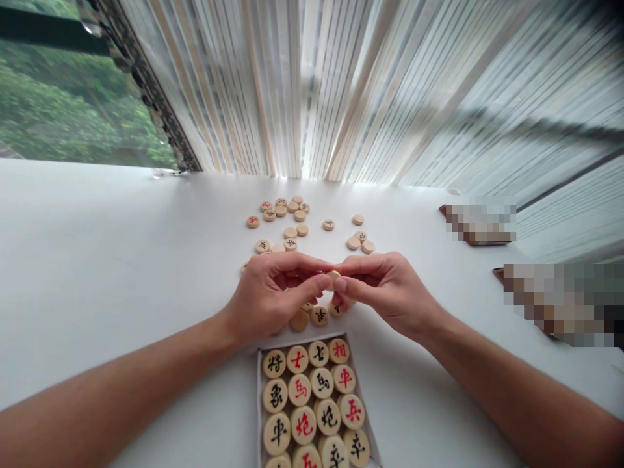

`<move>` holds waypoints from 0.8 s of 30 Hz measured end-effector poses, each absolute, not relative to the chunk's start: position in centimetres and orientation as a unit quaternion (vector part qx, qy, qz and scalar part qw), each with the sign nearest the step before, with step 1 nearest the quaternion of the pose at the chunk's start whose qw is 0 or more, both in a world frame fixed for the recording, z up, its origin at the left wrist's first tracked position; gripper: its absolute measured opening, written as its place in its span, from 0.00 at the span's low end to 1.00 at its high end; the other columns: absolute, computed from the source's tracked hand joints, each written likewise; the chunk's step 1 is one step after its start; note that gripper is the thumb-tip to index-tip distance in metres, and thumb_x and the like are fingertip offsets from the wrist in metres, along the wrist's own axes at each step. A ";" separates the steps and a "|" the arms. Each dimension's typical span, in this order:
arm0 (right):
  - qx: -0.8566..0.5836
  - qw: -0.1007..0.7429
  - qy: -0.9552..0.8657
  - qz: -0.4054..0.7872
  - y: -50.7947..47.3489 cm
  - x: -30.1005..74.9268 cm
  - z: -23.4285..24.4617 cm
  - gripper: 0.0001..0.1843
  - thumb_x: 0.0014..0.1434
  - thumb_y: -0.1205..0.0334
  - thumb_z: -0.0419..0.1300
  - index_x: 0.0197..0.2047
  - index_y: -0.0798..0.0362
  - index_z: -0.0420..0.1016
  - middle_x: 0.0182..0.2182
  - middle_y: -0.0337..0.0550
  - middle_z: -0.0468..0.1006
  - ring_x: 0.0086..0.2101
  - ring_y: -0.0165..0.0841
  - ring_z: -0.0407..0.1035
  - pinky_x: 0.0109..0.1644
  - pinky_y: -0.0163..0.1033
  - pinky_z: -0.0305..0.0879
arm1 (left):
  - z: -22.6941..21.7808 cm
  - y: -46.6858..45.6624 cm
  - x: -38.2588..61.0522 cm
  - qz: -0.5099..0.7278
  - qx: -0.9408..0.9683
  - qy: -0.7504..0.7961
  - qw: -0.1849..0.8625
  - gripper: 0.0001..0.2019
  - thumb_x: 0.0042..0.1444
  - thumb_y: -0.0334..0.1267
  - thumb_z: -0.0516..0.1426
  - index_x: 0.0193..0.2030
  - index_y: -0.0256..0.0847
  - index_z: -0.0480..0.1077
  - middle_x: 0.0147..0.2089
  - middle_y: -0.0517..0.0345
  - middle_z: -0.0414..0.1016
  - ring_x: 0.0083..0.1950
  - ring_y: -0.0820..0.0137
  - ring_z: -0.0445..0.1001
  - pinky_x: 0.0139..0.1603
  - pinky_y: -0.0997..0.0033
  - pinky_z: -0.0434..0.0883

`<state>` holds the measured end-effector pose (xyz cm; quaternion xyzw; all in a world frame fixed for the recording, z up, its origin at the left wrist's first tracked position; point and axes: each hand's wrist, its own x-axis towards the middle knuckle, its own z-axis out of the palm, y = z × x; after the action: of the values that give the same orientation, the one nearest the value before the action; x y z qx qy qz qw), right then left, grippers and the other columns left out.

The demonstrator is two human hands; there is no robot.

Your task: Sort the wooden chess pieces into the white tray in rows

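Between the thumbs and fingers of both hands is a small round wooden xiangqi piece (333, 281). My left hand (273, 289) pinches it from the left, and my right hand (380, 283) from the right. Which character it bears, I cannot make out. Just below the hands lie loose pieces, one with a black character (319, 316) and one showing a plain face (299, 320). Nearer to me stands an open box (260, 403) with rows of larger pieces, marked in red and black characters, all face up. Some loose pieces are partly hidden behind the hands.
Several small loose pieces (281, 211) are scattered on the white table (121, 273) beyond the hands, some face down. Two framed objects, the rear one (480, 224) and the front one (550, 302), stand at the right. Striped curtains (316, 84) and a window (73, 97) are behind.
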<state>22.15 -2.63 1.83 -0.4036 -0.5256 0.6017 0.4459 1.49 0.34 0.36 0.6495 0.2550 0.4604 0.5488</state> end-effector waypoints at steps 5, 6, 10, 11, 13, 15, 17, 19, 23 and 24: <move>-0.397 0.462 -0.555 0.567 -2.5 22.1 1.4 0.16 0.52 0.56 0.82 0.44 0.51 0.92 0.31 0.44 0.87 0.28 0.31 0.78 0.30 0.35 0.80 | 0.4 0.7 1.6 0.451 0.616 0.282 0.581 0.08 0.61 0.34 0.70 0.45 0.34 0.84 0.35 0.51 0.88 0.31 0.70 0.84 0.34 0.76 0.83; -0.397 0.469 -0.561 0.555 -2.5 22.0 1.2 0.16 0.53 0.57 0.81 0.45 0.51 0.91 0.32 0.44 0.87 0.29 0.32 0.79 0.31 0.35 0.80 | 0.3 0.8 1.5 0.451 0.604 0.284 0.593 0.10 0.61 0.36 0.70 0.47 0.34 0.83 0.34 0.52 0.87 0.31 0.70 0.84 0.33 0.75 0.82; -0.391 0.510 -0.598 0.479 -2.6 22.1 0.6 0.18 0.56 0.63 0.79 0.51 0.47 0.89 0.37 0.44 0.88 0.35 0.35 0.82 0.38 0.38 0.83 | 0.2 1.1 1.5 0.447 0.561 0.270 0.642 0.14 0.60 0.37 0.71 0.48 0.34 0.77 0.34 0.54 0.86 0.30 0.71 0.83 0.35 0.74 0.83; -0.388 0.516 -0.621 0.445 -2.7 22.2 0.6 0.19 0.57 0.65 0.78 0.52 0.46 0.89 0.37 0.44 0.87 0.36 0.35 0.82 0.38 0.38 0.83 | 0.2 1.1 1.5 0.445 0.555 0.263 0.651 0.14 0.60 0.37 0.71 0.47 0.34 0.76 0.34 0.53 0.86 0.31 0.71 0.84 0.36 0.74 0.83; -0.386 0.517 -0.677 0.355 -2.8 22.2 0.6 0.18 0.59 0.66 0.77 0.52 0.46 0.89 0.38 0.45 0.85 0.35 0.34 0.81 0.36 0.38 0.81 | 0.2 1.0 1.5 0.437 0.552 0.253 0.663 0.12 0.62 0.37 0.70 0.46 0.35 0.75 0.37 0.52 0.87 0.34 0.71 0.85 0.38 0.74 0.84; -0.390 0.503 -0.727 0.257 -2.9 22.3 0.8 0.16 0.60 0.67 0.76 0.51 0.47 0.89 0.36 0.44 0.83 0.31 0.32 0.78 0.34 0.38 0.79 | 0.3 0.8 1.5 0.420 0.556 0.239 0.676 0.12 0.63 0.37 0.69 0.48 0.35 0.74 0.39 0.50 0.87 0.37 0.70 0.86 0.41 0.74 0.84; -0.393 0.493 -0.756 0.179 -3.0 22.2 1.1 0.13 0.61 0.65 0.76 0.50 0.47 0.89 0.35 0.43 0.82 0.29 0.30 0.75 0.33 0.38 0.78 | 0.3 0.5 1.5 0.400 0.556 0.225 0.693 0.15 0.62 0.38 0.70 0.50 0.36 0.73 0.41 0.50 0.87 0.40 0.68 0.87 0.43 0.74 0.83; -0.389 0.490 -0.770 0.124 -3.1 22.1 1.3 0.11 0.62 0.64 0.75 0.48 0.46 0.89 0.34 0.42 0.81 0.28 0.31 0.74 0.32 0.39 0.77 | 0.2 0.3 1.5 0.389 0.554 0.218 0.703 0.19 0.60 0.37 0.72 0.53 0.37 0.72 0.42 0.50 0.87 0.41 0.67 0.88 0.44 0.74 0.83; -0.363 0.486 -0.789 0.097 -3.1 22.0 1.4 0.13 0.63 0.63 0.73 0.52 0.45 0.88 0.36 0.44 0.82 0.31 0.33 0.77 0.34 0.40 0.80 | 0.1 0.2 1.5 0.391 0.566 0.205 0.696 0.17 0.65 0.38 0.68 0.57 0.38 0.71 0.39 0.52 0.85 0.39 0.69 0.86 0.41 0.74 0.81; -0.357 0.483 -0.793 0.101 -3.1 22.0 1.4 0.14 0.64 0.64 0.73 0.53 0.44 0.88 0.37 0.44 0.82 0.32 0.33 0.78 0.35 0.40 0.81 | 0.0 0.3 1.5 0.392 0.569 0.199 0.695 0.17 0.66 0.38 0.67 0.58 0.38 0.70 0.39 0.53 0.85 0.38 0.69 0.85 0.40 0.75 0.81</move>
<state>22.05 -3.11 1.38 -0.3575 -0.7928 0.1013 0.4831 1.53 0.29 0.03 0.5694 0.1985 0.3922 0.6946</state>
